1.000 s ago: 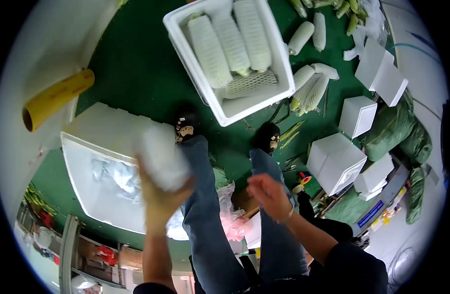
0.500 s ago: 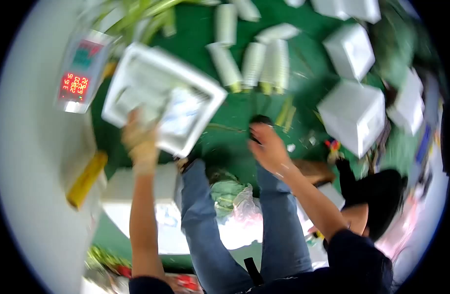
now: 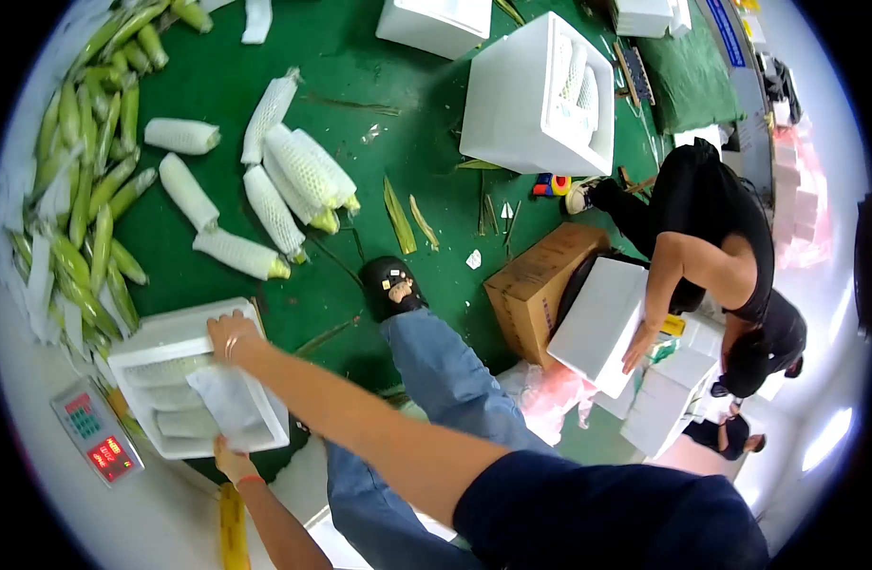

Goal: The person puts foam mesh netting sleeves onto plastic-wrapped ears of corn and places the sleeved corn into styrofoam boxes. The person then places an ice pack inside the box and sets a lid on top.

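Note:
A white foam box stands at the lower left with netted ears of corn lying inside. On top of them, at the right side, rests a white flat pack, perhaps an ice pack. My right hand is closed over the box's upper rim, the arm reaching across my legs. At the lower rim my left hand grips the edge, a red band on its wrist. Beside the box is a scale display with red digits; whether the box sits on the scale I cannot tell.
Several netted ears of corn lie on the green floor. Green-husked corn is heaped along the left. A larger foam box stands ahead. Right of me, a person in black touches a foam lid or box near a cardboard box.
My right hand has come across from the right onto the box's rim. The left hand has shifted from inside the box to its lower edge. The view has turned right.

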`<action>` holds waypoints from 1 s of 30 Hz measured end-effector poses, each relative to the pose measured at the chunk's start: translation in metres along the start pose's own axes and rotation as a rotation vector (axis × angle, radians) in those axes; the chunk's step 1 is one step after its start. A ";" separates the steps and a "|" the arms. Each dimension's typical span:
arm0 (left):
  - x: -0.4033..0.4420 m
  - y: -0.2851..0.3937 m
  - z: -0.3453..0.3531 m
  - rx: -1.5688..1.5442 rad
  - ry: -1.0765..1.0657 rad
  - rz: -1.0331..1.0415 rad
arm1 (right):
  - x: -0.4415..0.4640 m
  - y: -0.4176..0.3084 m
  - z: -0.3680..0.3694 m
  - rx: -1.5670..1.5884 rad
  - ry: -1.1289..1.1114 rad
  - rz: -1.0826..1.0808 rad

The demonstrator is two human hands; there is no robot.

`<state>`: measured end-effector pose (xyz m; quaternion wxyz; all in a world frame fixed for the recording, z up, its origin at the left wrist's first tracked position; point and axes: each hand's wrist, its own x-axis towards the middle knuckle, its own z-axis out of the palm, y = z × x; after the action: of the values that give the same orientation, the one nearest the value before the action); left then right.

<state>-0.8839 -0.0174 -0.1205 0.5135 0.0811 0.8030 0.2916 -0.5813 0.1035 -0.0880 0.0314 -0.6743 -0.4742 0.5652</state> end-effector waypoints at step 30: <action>-0.579 0.034 0.675 0.832 -1.119 1.227 | -0.468 0.325 -0.423 -0.388 1.472 0.451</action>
<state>-0.0349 0.0213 0.1436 0.5115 0.7983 0.2947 0.1189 -0.0086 -0.1817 0.2188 0.1034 -0.9480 -0.2735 -0.1255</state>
